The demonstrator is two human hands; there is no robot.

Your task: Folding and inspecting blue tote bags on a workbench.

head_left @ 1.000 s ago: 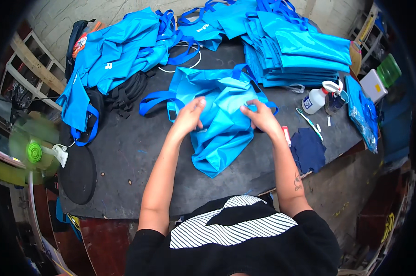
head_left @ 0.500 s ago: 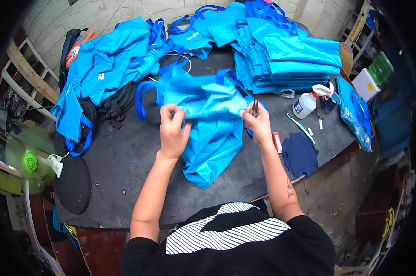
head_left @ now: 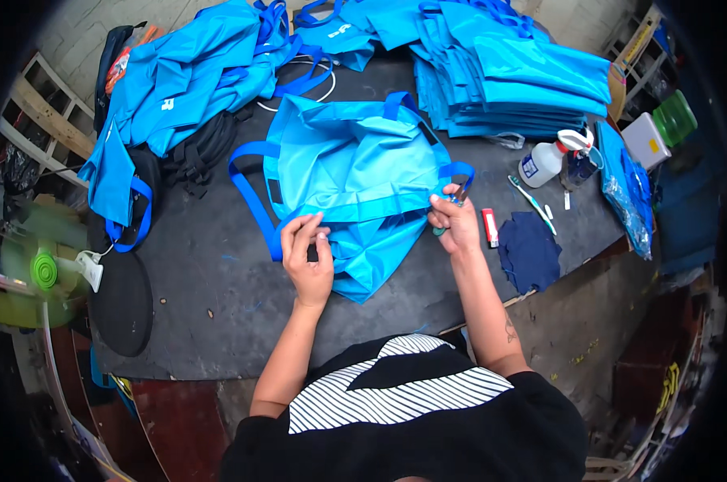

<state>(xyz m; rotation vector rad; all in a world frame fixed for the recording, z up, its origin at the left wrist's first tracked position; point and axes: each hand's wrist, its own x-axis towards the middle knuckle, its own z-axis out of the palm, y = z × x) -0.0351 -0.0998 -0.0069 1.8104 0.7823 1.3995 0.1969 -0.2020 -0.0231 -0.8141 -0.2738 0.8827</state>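
A light-blue tote bag lies on the dark table in front of me, its mouth spread wide with the lining showing. Darker blue handles stick out from its sides, and a black patch shows inside the rim. At the near rim my left hand curls its fingers on the hem by one handle. My right hand pinches the right end of that hem. It also holds a small metal tool, mostly hidden by the fingers, perhaps thread snips.
Folded blue bags are piled at the back right, with loose ones at the back left. On the right are a spray bottle, a toothbrush, a red lighter and a navy cloth. A fan spins at left.
The bag's mouth has opened out and its near rim now lies straight between my hands. My left hand has moved down along the hem; my right hand has shifted slightly. The view has tilted a little.
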